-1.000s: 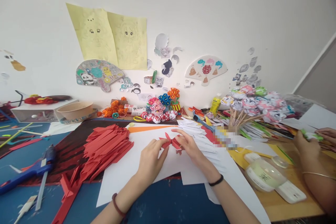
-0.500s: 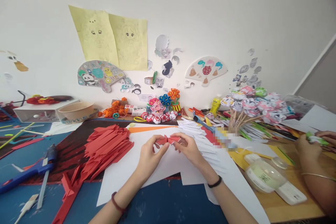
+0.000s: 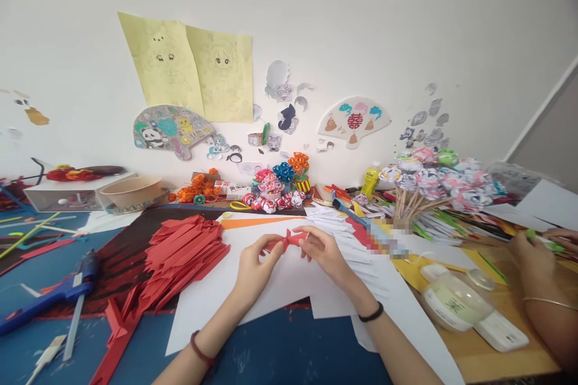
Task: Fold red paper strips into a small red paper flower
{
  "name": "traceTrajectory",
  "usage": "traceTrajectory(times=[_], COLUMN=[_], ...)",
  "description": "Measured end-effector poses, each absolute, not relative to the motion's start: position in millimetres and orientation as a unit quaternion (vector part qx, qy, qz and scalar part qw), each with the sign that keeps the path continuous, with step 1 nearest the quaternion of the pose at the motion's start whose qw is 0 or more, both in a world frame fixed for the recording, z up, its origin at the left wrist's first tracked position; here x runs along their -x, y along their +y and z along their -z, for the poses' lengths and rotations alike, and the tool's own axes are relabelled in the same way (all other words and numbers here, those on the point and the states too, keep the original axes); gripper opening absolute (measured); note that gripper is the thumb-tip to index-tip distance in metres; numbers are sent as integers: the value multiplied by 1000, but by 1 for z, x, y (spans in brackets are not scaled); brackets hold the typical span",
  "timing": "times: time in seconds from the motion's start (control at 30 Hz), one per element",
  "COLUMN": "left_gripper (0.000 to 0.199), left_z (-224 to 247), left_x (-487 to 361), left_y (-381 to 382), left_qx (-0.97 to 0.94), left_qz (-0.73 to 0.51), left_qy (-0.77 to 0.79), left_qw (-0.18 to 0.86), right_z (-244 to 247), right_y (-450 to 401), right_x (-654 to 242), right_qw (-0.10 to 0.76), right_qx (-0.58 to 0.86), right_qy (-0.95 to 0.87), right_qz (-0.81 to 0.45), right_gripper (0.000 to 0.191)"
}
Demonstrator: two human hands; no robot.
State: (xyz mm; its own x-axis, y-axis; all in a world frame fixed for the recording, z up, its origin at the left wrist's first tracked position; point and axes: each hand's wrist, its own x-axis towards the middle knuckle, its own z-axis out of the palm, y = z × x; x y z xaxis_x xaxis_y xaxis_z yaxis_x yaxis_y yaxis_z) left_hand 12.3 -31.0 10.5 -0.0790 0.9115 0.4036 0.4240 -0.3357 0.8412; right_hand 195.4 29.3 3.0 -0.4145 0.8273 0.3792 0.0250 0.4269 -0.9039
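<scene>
A small folded piece of red paper (image 3: 293, 240) is held between both hands, above white sheets (image 3: 271, 289) on the table. My left hand (image 3: 257, 261) pinches its left end between thumb and fingers. On the right end, the thumb and fingers of my right hand (image 3: 323, 254) are closed. The fingers cover part of the folds. Left of my hands lies a large pile of folded red paper strips (image 3: 185, 255). Beside my right hand, folded white strips (image 3: 356, 252) are spread over the paper.
A blue glue gun (image 3: 76, 286) lies at the left. Paper flowers on sticks (image 3: 428, 180) stand at the back right, near a clear bottle (image 3: 456, 301). Another person's hand (image 3: 533, 258) holds something green at the right edge. A beige bowl (image 3: 130, 192) sits back left.
The red paper has turned between my fingers and its folded shape looks different. My left hand has shifted slightly left. The other person's hand has moved slightly.
</scene>
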Motion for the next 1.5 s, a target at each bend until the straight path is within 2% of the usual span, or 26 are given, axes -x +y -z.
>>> traceTrajectory(times=[0.13, 0.37, 0.5, 0.73, 0.8, 0.97, 1.17, 1.5], left_gripper=[38, 53, 54, 53, 54, 51, 50, 50], left_z=[-9, -10, -8, -10, -11, -10, -5, -6], left_x=[-10, -11, -12, -13, -13, -13, -10, -9], left_y=[-26, -25, -26, -27, -27, -27, -24, -23], left_qx=[-596, -571, -531, -470, -462, -449, -447, -437], left_qz=[-542, -559, -578, -606, -606, -612, -618, -616], left_qy=[509, 476, 469, 459, 460, 453, 463, 485], left_qw=[303, 368, 406, 448, 455, 467, 452, 441], right_z=[-4, -1, 1, -7, -10, -13, -9, -7], right_y=[30, 31, 32, 27, 25, 21, 22, 23], right_x=[-197, -195, -195, -199, -200, -199, -195, -197], right_qw=[472, 494, 510, 541, 534, 477, 458, 431], right_qx=[266, 302, 303, 289, 273, 238, 246, 239], right_qy=[-688, -656, -648, -686, -710, -797, -832, -850], right_qz=[-484, -485, -477, -392, -370, -284, -194, -188], right_gripper=[48, 40, 38, 29, 36, 70, 65, 73])
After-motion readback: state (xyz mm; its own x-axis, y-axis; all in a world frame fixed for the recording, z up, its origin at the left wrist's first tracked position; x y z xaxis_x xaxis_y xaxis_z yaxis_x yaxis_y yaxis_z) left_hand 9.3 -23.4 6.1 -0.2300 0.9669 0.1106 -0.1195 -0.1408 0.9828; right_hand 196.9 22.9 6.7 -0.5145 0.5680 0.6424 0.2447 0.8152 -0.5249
